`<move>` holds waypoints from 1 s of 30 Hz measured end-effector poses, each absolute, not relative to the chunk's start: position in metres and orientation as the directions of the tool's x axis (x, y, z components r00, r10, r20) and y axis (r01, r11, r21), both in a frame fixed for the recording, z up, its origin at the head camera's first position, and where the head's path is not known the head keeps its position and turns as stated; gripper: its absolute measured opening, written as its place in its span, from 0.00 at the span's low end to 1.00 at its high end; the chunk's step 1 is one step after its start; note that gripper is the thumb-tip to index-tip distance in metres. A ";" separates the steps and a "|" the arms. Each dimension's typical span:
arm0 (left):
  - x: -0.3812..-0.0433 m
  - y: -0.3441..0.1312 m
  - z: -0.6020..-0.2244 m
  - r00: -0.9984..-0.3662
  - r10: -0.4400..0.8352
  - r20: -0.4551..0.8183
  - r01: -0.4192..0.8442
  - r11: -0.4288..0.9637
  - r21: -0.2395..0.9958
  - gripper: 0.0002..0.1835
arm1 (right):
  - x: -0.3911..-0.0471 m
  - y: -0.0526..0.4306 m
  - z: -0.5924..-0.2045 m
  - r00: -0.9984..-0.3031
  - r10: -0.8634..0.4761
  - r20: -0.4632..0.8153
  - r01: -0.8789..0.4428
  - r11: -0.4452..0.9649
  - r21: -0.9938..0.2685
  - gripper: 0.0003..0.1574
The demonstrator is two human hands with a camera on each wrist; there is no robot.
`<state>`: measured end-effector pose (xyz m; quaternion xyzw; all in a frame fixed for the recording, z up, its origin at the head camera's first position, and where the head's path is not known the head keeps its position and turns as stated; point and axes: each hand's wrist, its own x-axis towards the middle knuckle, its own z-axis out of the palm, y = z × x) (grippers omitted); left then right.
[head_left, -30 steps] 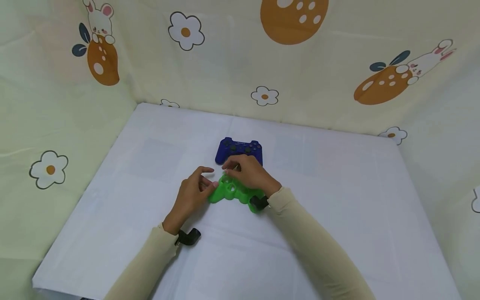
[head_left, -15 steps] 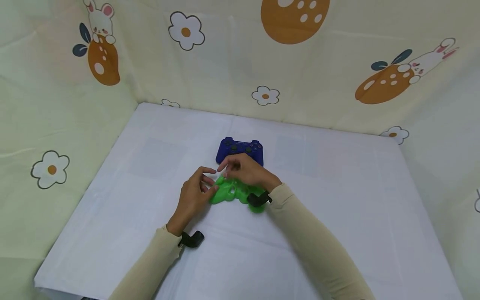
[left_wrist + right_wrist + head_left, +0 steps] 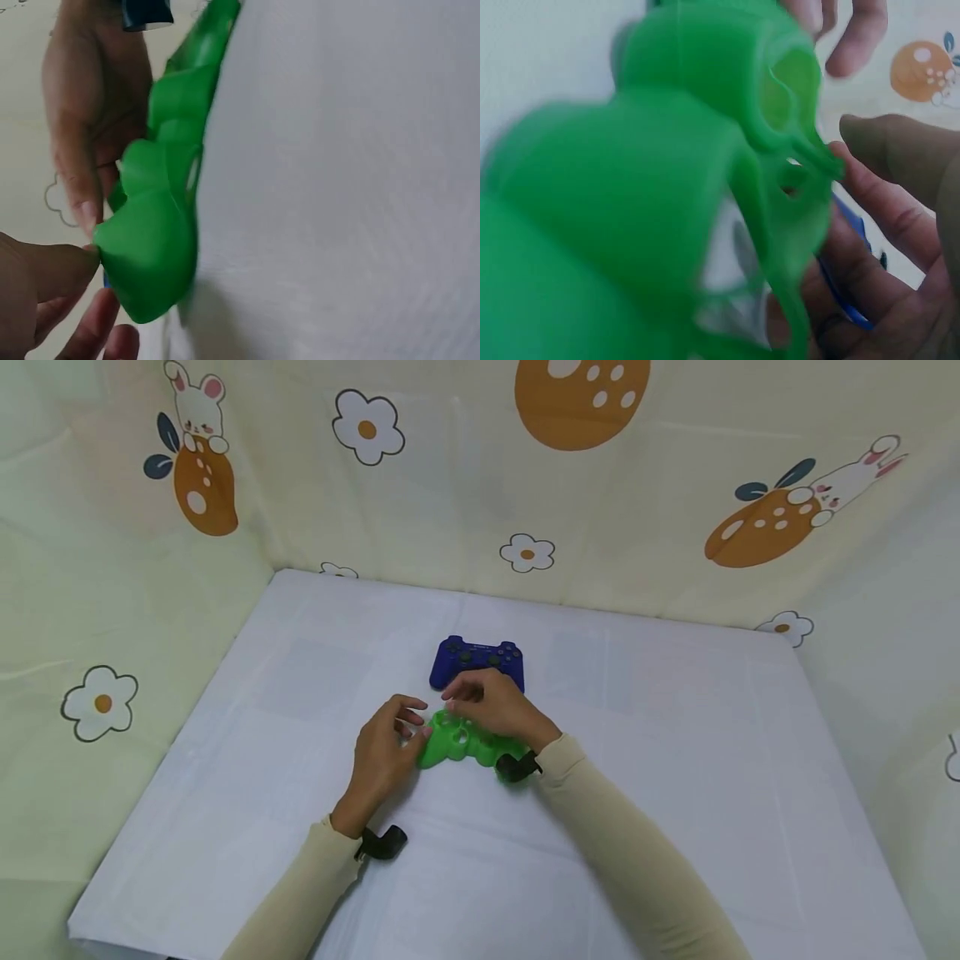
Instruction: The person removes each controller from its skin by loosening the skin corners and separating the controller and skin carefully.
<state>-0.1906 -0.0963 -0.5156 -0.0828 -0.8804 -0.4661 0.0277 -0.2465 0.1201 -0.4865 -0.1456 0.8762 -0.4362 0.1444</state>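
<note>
A green, soft-looking game controller cover (image 3: 442,748) with round holes sits at the middle of the table. My left hand (image 3: 380,762) pinches its left grip end, thumb against the edge. In the left wrist view the cover (image 3: 154,251) stands side-on, its rounded end at the left thumb. My right hand (image 3: 501,705) reaches over the cover and pinches its far edge with the fingertips. Seen from the right wrist, fingers pass behind the cover (image 3: 682,142), whose hollow inside shows. Just beyond the hands lies a blue game controller (image 3: 472,652), its near side partly hidden by the right hand.
A white-covered table (image 3: 675,760) spreads around the hands. Pale cloth (image 3: 442,485) with printed flowers and rabbits hangs behind it and at the sides. Black wrist cameras (image 3: 386,843) sit on both wrists.
The cover's left part bulged upward half a second ago and now looks flatter. Both hands have shifted only slightly, and the blue controller stays in place.
</note>
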 end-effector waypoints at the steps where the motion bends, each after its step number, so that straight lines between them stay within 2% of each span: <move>1: -0.189 -0.096 -0.514 -0.983 0.117 0.138 0.180 0.544 0.820 0.18 | -0.247 0.123 -0.486 -0.916 -0.379 -0.130 -0.125 0.579 -0.806 0.11; 7: -0.185 -0.089 -0.504 -0.963 0.144 0.230 0.271 0.549 0.791 0.17 | -0.247 0.142 -0.484 -0.918 -0.360 -0.167 -0.097 0.611 -0.786 0.11; 11: -0.186 -0.081 -0.499 -0.941 0.197 0.275 0.338 0.577 0.743 0.16 | -0.246 0.149 -0.483 -0.898 -0.401 -0.181 -0.128 0.631 -0.765 0.10; 16: -0.191 -0.074 -0.504 -0.929 0.252 0.271 0.370 0.611 0.700 0.17 | -0.244 0.150 -0.486 -0.872 -0.452 -0.185 -0.161 0.624 -0.765 0.13; 23: -0.195 -0.073 -0.507 -0.932 0.258 0.255 0.362 0.651 0.667 0.18 | -0.241 0.147 -0.488 -0.896 -0.432 -0.102 -0.190 0.582 -0.791 0.10; 30: -0.207 -0.071 -0.497 -0.906 0.323 0.274 0.418 0.581 0.698 0.21 | -0.239 0.163 -0.490 -0.899 -0.410 -0.153 -0.135 0.591 -0.795 0.10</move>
